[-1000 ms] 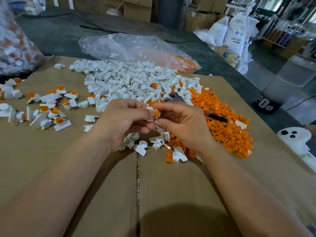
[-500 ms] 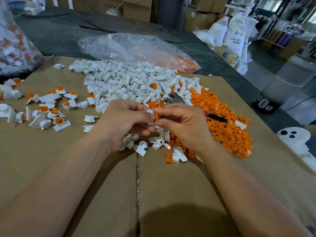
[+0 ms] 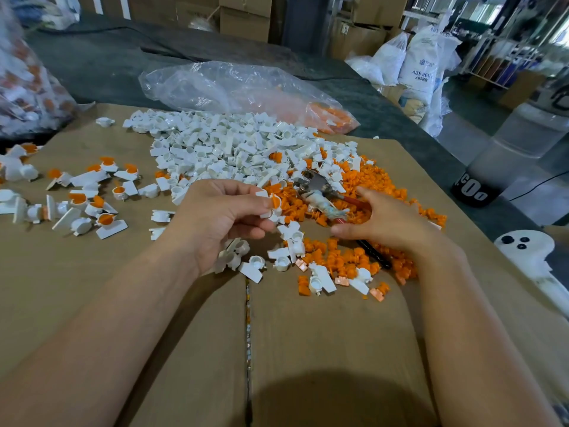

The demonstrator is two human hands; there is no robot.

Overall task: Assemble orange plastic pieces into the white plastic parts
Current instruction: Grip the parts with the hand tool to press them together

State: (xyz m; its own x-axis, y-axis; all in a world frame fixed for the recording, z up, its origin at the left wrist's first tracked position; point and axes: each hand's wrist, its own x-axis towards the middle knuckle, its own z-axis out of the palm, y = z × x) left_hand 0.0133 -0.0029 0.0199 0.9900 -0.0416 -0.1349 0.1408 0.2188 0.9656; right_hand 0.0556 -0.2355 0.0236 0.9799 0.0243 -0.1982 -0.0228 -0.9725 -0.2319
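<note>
1. My left hand [image 3: 221,223] pinches a small white plastic part [image 3: 265,214] between thumb and fingertips, held above the brown cardboard sheet [image 3: 323,334]. A round orange plastic piece [image 3: 275,201] sits in its cup.
2. My right hand [image 3: 388,224] is empty, with its fingers loosely spread over the heap of loose orange plastic pieces [image 3: 378,183]. I cannot tell whether it touches anything beneath it.
3. The orange piece looks tilted rather than flush, so I judge that it is not fully seated. I should keep the cup mouth facing me and press squarely on the orange face with a thumb until it sits level with the rim.
4. The pinch should stay on the white body and not on the thin flat tab, which looks likely to flex.
5. Once it is seated, the part belongs with the finished white-and-orange pieces [image 3: 92,198], well apart on my left.
6. Next I need one orange piece, picked from the edge of the heap so that no second one comes with it.
7. Red-handled metal pliers [image 3: 317,188] lie across the orange heap just beside my right fingers and partly cover it. I should reach around them.
8. The heap of white plastic parts [image 3: 228,146] lies beyond my hands, and some white parts are mixed into the orange heap.
9. A clear plastic bag [image 3: 234,87] lies behind the heaps.
10. A small piece could slip into the seam [image 3: 247,303] in the cardboard near me.
</note>
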